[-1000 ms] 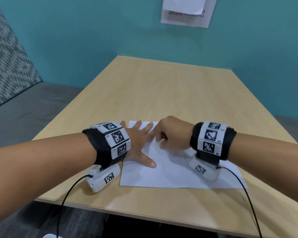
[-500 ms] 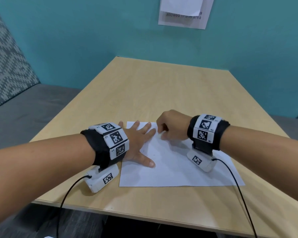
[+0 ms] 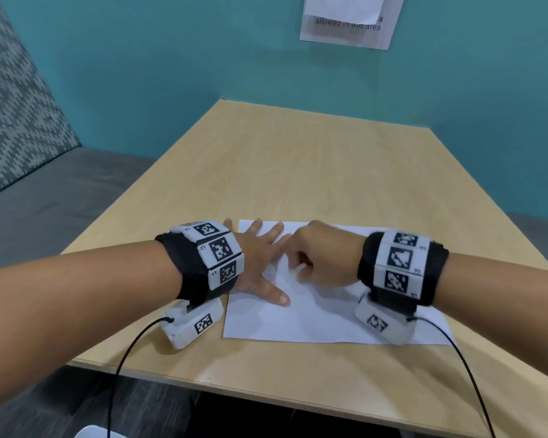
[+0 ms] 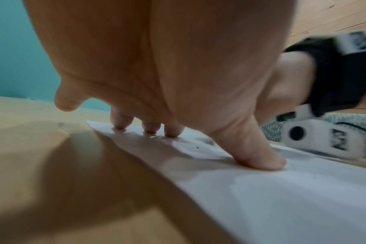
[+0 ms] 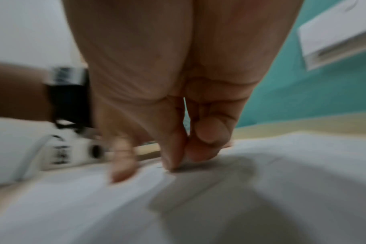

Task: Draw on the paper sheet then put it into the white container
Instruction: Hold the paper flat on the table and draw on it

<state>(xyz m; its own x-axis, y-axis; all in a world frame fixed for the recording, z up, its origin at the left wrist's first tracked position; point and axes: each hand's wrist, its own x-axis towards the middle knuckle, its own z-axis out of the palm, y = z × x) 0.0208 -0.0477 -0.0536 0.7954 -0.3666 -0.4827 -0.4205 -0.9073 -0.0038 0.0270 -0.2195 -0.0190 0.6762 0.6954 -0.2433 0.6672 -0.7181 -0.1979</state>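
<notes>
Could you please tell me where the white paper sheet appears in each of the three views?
Head: the white paper sheet lies at lower centre, under both hands.
Left wrist: lower right, running diagonally.
Right wrist: fills the lower half, blurred.
Shared landmark: the left hand's thumb pressing on the sheet, seen in all three.

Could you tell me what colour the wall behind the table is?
Teal; the wall shows best in the head view.
</notes>
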